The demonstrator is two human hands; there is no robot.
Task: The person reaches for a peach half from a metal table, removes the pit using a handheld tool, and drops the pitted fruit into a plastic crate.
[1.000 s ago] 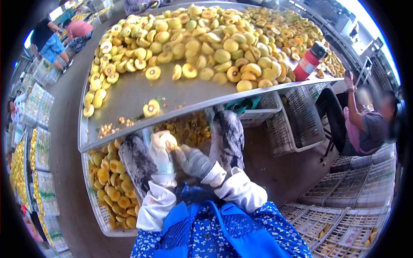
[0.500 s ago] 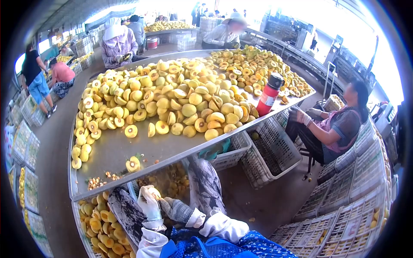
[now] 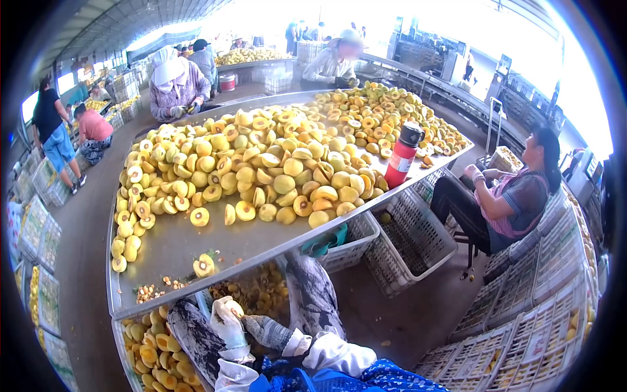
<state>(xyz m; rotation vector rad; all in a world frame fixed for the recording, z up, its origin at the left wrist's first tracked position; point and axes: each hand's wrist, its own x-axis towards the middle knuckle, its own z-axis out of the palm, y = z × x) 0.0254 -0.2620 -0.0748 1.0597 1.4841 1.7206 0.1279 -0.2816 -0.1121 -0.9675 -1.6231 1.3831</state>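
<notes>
My left hand [image 3: 226, 321], in a whitish glove, is closed round a yellow peach half [image 3: 236, 309], mostly hidden by the fingers, low over my lap. Right beside it, my right hand [image 3: 266, 332] in a grey knit glove is closed, its fingertips against the fruit; whatever it may grip is hidden. Above my hands, the metal table [image 3: 176, 247] carries a large heap of halved yellow peaches [image 3: 261, 166]. A single peach half [image 3: 204, 265] lies near the table's front edge, beside scattered brown pits [image 3: 149, 292].
A crate of peach halves [image 3: 160, 346] stands at my lower left. A red flask [image 3: 400, 157] stands on the table's right edge. White crates [image 3: 408, 251] sit under it. A seated co-worker [image 3: 506, 196] is at right; others work across the table. Stacked crates [image 3: 522, 333] line the lower right.
The view has shifted slightly. My hands stay together over my lap, with the right fingertips still at the fruit. The co-worker at right has raised their hands closer together.
</notes>
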